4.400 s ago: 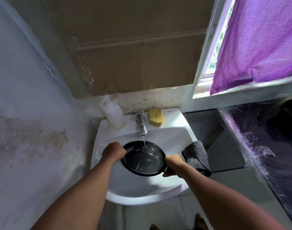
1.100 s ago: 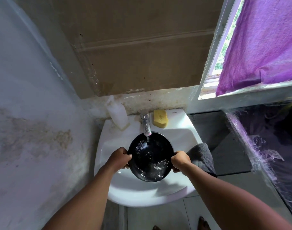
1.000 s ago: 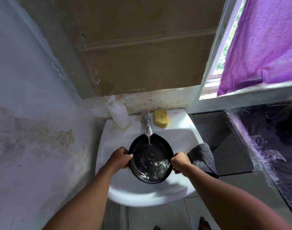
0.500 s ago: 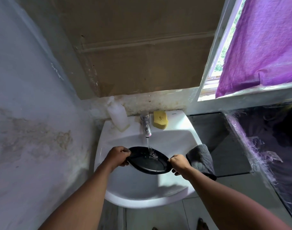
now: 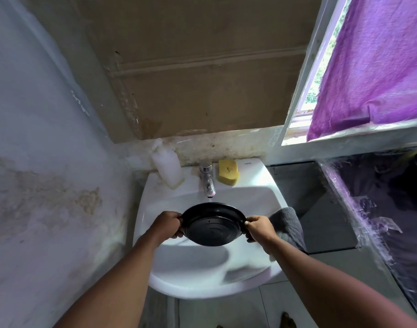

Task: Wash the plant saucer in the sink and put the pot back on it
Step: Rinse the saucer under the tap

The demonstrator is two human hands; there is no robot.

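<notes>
Saucer (image 5: pixel 212 227) rims are gripped by the left hand (image 5: pixel 166 227) and right hand (image 5: pixel 259 229), underside up. It is held above the sink (image 5: pixel 257 204), below the tap (image 5: pixel 208 183), with open basin around it.

A pale blue plastered wall (image 5: pixel 37 114), blotched with brownish stains, fills the left side. Behind the basin hangs a large sheet of brown cardboard (image 5: pixel 202 67) with water marks along its lower edge, above a grimy white ledge (image 5: pixel 226 144). To the right a white-framed window (image 5: pixel 307 91) lets in bright daylight, partly covered by a purple cloth curtain (image 5: pixel 378 62). Below it a grey counter (image 5: pixel 321 209) adjoins dark, plastic-wrapped bulk (image 5: pixel 380 204). Pale floor tiles (image 5: pixel 226 313) show underneath.
</notes>
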